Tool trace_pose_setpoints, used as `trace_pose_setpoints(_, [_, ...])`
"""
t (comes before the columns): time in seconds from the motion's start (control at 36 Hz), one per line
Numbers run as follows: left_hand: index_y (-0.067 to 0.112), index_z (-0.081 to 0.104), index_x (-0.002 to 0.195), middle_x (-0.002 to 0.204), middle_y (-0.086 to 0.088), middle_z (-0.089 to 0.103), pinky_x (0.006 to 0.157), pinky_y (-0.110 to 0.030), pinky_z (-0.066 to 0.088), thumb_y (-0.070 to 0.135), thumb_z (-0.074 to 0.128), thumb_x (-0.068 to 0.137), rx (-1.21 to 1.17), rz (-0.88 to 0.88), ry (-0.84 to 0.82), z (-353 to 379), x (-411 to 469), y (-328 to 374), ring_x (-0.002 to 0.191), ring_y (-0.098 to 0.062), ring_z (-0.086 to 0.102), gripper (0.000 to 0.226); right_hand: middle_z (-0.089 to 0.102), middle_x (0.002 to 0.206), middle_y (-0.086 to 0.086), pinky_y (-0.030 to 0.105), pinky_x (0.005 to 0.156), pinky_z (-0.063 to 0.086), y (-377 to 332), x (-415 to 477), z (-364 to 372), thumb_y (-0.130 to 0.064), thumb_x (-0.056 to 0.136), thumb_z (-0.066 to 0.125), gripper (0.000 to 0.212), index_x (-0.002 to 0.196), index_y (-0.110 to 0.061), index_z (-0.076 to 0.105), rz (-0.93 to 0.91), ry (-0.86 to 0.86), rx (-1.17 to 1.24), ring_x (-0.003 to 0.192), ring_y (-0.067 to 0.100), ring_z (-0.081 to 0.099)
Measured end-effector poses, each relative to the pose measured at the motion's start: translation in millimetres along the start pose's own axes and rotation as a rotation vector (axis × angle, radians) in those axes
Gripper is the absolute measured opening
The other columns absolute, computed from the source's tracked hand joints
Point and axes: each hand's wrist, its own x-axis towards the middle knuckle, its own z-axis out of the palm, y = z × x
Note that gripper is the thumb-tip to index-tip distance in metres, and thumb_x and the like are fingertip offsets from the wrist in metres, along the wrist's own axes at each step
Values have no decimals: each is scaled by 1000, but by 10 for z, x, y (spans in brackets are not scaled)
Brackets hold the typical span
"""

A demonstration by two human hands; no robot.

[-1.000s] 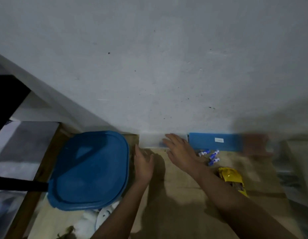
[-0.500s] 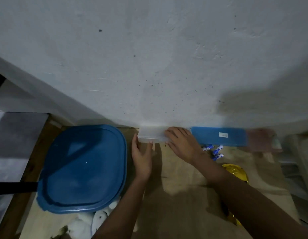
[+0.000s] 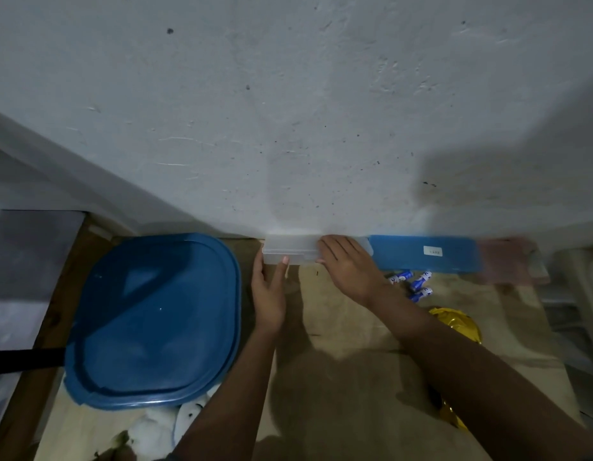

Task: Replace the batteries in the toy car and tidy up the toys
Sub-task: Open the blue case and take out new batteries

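The clear box (image 3: 295, 251) sits centre frame against the wall. The left hand (image 3: 268, 294) has straight fingers touching its left end, and the right hand (image 3: 348, 271) lies flat over its right end; neither grips it. It would be best to steady both ends and draw it out squarely, clear of the batteries (image 3: 418, 284) just right. The toy car (image 3: 454, 324) lies lower right.

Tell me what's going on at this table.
A person has both hands on a small clear plastic box that sits against the white wall. The left hand touches its left end, and the right hand lies flat over its right end. Several blue-and-white batteries lie loose by the right wrist. A shiny yellow toy car sits partly behind the right forearm.
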Motion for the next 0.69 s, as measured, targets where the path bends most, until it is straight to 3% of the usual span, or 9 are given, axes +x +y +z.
trace_pose_setpoints(0.08, [12, 42, 139, 129, 2, 53, 77, 0, 43, 15, 58, 91, 2, -3, 12, 11, -11, 13, 105, 8, 51, 50, 71, 92, 14, 34, 78, 56, 0, 13, -21, -24, 85, 38, 41, 97, 0, 69, -5, -15, -25, 84, 25, 69])
trace_pose_setpoints(0.19, [17, 40, 141, 137, 0, 51, 84, -6, 43, 18, 58, 92, 12, -31, 7, -4, -18, -5, 123, -9, 47, 52, 71, 92, 14, 33, 78, 55, 18, 29, -5, -20, 86, 44, 33, 98, 0, 68, 14, -16, -12, 83, 25, 69])
trace_pose_setpoints(0.33, [22, 32, 145, 144, 1, 40, 90, -12, 37, 17, 54, 93, 81, -9, -69, -85, -82, -28, 126, -9, 41, 56, 67, 79, 11, 29, 67, 53, 145, 240, -75, -14, 90, 37, 30, 93, -2, 64, 30, -2, 114, 68, 23, 65])
trace_pose_setpoints(0.44, [24, 33, 144, 148, 0, 37, 108, -34, 32, 21, 57, 91, 122, -19, -65, -83, -60, 5, 135, -16, 34, 59, 68, 80, 9, 28, 63, 52, 155, 232, -105, -21, 92, 38, 32, 94, -3, 65, 0, -9, 89, 68, 21, 65])
trace_pose_setpoints(0.53, [26, 33, 144, 149, -2, 35, 112, -46, 30, 26, 59, 89, 122, -42, -63, -73, -67, 20, 137, -21, 32, 61, 71, 83, 7, 28, 65, 53, 141, 218, -131, -24, 91, 40, 32, 96, -6, 66, 17, -23, 62, 70, 21, 66])
trace_pose_setpoints(0.69, [30, 38, 140, 142, 2, 43, 104, -37, 37, 38, 61, 87, 81, -79, 29, 30, -102, 66, 129, -17, 40, 59, 67, 91, 0, 30, 65, 42, 137, 223, -249, -28, 91, 46, 22, 95, -18, 65, 29, -9, -94, 81, 19, 60])
